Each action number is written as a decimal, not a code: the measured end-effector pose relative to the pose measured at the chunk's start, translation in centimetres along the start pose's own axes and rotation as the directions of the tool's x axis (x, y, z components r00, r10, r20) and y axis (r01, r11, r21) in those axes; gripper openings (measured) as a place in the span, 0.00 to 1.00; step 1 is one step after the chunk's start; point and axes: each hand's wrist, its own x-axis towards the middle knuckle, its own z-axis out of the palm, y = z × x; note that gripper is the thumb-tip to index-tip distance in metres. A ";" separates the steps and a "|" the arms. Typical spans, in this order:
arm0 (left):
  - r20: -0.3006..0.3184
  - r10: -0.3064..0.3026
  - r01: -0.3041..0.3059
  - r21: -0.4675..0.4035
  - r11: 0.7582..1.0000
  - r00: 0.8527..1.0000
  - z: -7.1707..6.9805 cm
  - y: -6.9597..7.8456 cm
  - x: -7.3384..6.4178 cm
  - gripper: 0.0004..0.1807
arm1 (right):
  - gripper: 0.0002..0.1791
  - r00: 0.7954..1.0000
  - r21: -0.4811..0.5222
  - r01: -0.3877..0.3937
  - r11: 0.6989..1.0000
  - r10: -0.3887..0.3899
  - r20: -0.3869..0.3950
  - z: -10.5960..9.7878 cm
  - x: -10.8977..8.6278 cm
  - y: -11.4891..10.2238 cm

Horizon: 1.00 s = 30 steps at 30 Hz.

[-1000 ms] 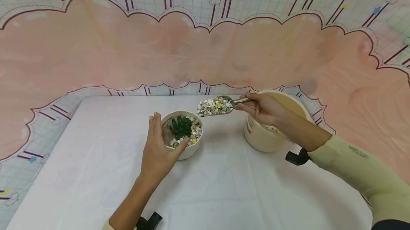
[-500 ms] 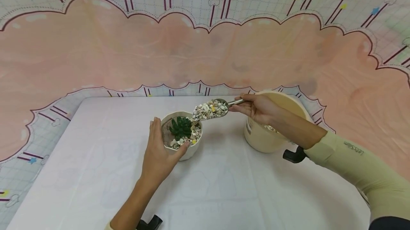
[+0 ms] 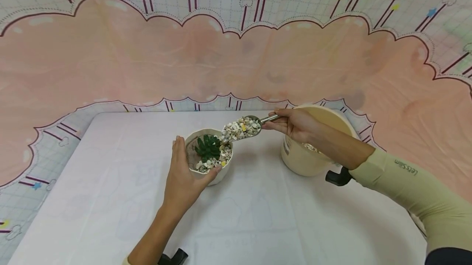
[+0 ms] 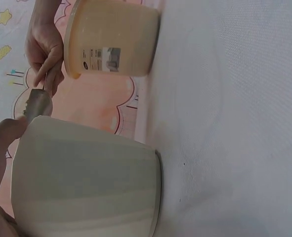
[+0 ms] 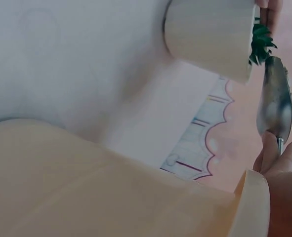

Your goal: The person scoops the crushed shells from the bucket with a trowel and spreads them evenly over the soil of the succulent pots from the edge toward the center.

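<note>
Pink cloth [image 3: 236, 60] hangs behind a white table [image 3: 96, 199]. From the head, the left hand [image 3: 186, 183] holds the white pot [image 3: 225, 173] between thumb and fingers. The right hand [image 3: 299, 125] pinches the shiny scoop [image 3: 268, 119], full of bumpy stones [image 3: 241, 129], its tip over the rim. Best tip it slowly, clear of the spiky plant [image 3: 207, 146]. From the left wrist, the pot looks smooth and stands upright. From the right wrist, the scoop's belly is round; it may touch the plant, hard to tell.

PLACE: indoors, room type unclear | SIGNS: cartoon-print backdrop [image 3: 236, 62], white tabletop [image 3: 265, 220]
</note>
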 end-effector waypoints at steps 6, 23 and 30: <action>0.011 -0.009 0.009 0.004 1.000 1.000 0.2 0.2 -0.1 0.74 | 0.19 1.000 -0.042 0.007 0.999 -0.008 -0.015 0.1 0.0 0.0; -0.017 0.025 -0.024 0.041 0.999 1.000 0.6 0.0 0.1 0.75 | 0.18 0.999 -0.101 -0.002 0.995 -0.002 -0.037 0.7 0.1 0.3; -0.026 0.031 -0.030 0.027 0.999 0.999 0.6 -0.1 0.1 0.73 | 0.18 0.999 -0.119 0.013 0.993 -0.019 -0.044 0.8 0.2 0.3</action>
